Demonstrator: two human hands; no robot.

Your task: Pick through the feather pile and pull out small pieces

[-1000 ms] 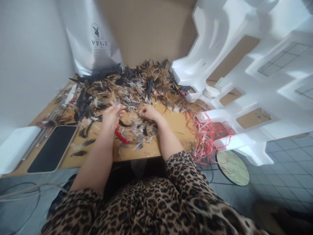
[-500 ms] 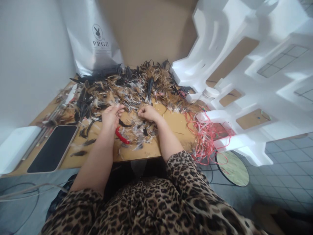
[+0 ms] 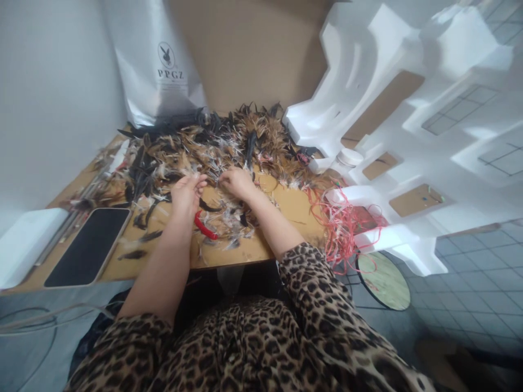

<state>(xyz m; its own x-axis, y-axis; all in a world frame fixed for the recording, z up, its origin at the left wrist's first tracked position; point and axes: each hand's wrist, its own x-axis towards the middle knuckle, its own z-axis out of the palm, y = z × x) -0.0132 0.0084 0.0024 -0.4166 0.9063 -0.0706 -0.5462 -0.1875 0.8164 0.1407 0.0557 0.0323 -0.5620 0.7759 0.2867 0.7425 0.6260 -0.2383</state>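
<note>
A heap of brown, black and white feathers (image 3: pixel 212 144) covers the back half of a wooden tabletop (image 3: pixel 294 209). My left hand (image 3: pixel 186 193) rests at the heap's near edge with its fingers curled together, pinching what looks like a few feathers. My right hand (image 3: pixel 236 182) sits just to its right, fingers closed among the feathers; what it grips is too small to name. A red-handled tool (image 3: pixel 203 227) lies on the table under my left wrist, partly buried in loose feathers.
A dark phone (image 3: pixel 87 247) lies at the table's left front beside a white box (image 3: pixel 24 245). A silver bag (image 3: pixel 159 60) stands at the back. White foam packing (image 3: pixel 408 125) fills the right side, with tangled red strings (image 3: pixel 347 223) at the table's right edge.
My right hand has moved left and slightly back, closer to my left hand. My left hand has stayed put.
</note>
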